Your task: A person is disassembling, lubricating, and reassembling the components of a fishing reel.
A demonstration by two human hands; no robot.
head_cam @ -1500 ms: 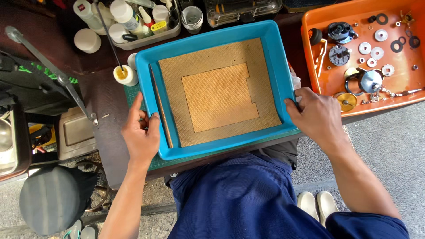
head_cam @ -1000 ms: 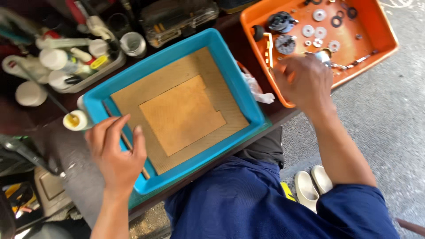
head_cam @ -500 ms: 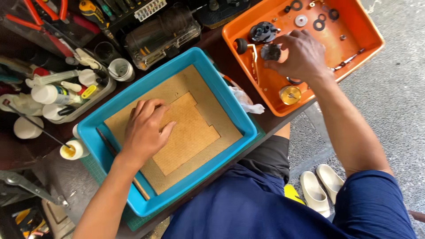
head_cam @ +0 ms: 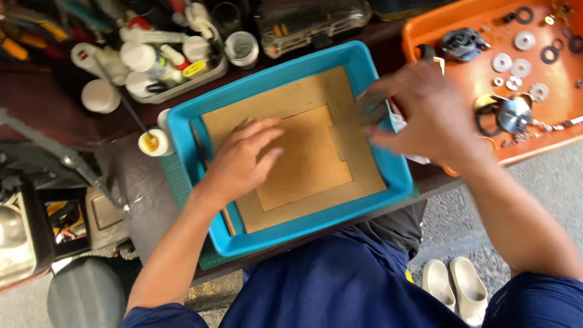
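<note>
A blue plastic tray (head_cam: pixel 388 182) sits in front of me with brown fibreboard panels (head_cam: pixel 316 164) lying flat in it. My left hand (head_cam: pixel 243 161) rests palm down on the boards near the tray's left side, fingers spread. My right hand (head_cam: pixel 425 112) hovers over the tray's right rim, motion-blurred, pinching a small dark metal part (head_cam: pixel 370 109) between its fingers. An orange tray (head_cam: pixel 546 136) to the right holds a dark round mechanical part (head_cam: pixel 463 44), washers (head_cam: pixel 502 62) and rings.
A grey tray of white bottles and tubes (head_cam: pixel 152 64) stands at the back left, with a small cup (head_cam: pixel 152 143) and a clear tool case (head_cam: pixel 310 24) nearby. A green mat (head_cam: pixel 179 188) lies under the blue tray. My blue trousers and white shoes (head_cam: pixel 452 285) show below.
My right hand came back from the orange tray toward the blue tray, now carrying a small dark part. My left hand stays pressed on the boards. The view has shifted.
</note>
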